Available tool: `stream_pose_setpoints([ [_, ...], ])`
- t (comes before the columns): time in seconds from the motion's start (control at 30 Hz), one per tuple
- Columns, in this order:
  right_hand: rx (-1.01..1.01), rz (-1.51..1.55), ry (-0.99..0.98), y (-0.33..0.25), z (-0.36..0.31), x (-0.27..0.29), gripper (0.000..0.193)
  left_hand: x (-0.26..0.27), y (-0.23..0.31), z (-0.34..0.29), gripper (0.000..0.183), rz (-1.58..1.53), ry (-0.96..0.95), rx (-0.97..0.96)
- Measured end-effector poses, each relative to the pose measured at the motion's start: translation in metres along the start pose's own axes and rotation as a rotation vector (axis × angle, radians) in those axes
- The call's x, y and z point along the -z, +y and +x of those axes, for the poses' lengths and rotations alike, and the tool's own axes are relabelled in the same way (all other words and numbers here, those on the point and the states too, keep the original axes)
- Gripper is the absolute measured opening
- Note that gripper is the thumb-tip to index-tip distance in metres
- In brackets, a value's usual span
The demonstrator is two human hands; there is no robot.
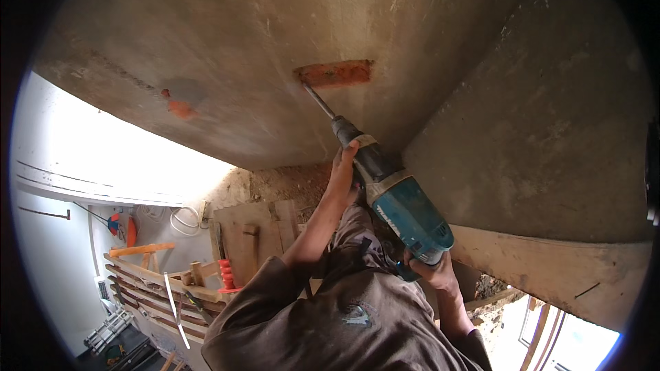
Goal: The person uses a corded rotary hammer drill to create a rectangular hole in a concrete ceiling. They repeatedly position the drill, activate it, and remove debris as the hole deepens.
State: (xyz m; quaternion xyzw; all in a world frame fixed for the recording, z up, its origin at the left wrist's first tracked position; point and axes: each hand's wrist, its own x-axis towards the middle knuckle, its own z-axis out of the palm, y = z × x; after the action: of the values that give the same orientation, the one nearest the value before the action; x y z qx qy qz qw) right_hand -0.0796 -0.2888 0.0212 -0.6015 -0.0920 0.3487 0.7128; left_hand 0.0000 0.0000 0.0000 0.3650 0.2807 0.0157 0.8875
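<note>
A teal and black rotary hammer (407,211) runs slantwise up and to the left from my body. Its thin steel bit (319,101) meets the lower left corner of an exposed red brick patch (337,73) in the grey-brown plastered wall (234,41). My left hand (345,163) is closed round the front of the tool, just behind its chuck, with most fingers hidden behind it. At the rear end, my right hand (433,271) is wrapped around the handle, partly covered by the housing.
A smaller orange-red spot (180,108) shows on the wall to the left. Wooden boards (254,233), an orange plastic piece (225,275) and a stack of slatted timber (155,288) lie below left. On the right, another wall (536,124) meets a wooden plank (550,261).
</note>
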Motion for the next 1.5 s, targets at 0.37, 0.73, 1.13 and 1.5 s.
stream_pose_setpoints([
  [0.37, 0.052, -0.011, 0.091, -0.016, 0.016, -0.008, 0.055, 0.008, -0.006, 0.026, 0.065, 0.047, -0.011, -0.015],
  [0.73, 0.138, 0.074, 0.169, -0.05, 0.004, -0.038, 0.043, 0.007, -0.004, 0.014, 0.062, 0.054, -0.023, -0.003],
  [1.13, 0.035, -0.02, 0.289, -0.062, 0.025, 0.015, 0.04, -0.038, -0.008, 0.042, 0.072, -0.068, -0.059, -0.027],
  [1.5, -0.038, 0.093, 0.238, -0.107, 0.048, 0.044, 0.042, -0.07, 0.009, 0.047, 0.057, 0.002, 0.025, 0.028],
])
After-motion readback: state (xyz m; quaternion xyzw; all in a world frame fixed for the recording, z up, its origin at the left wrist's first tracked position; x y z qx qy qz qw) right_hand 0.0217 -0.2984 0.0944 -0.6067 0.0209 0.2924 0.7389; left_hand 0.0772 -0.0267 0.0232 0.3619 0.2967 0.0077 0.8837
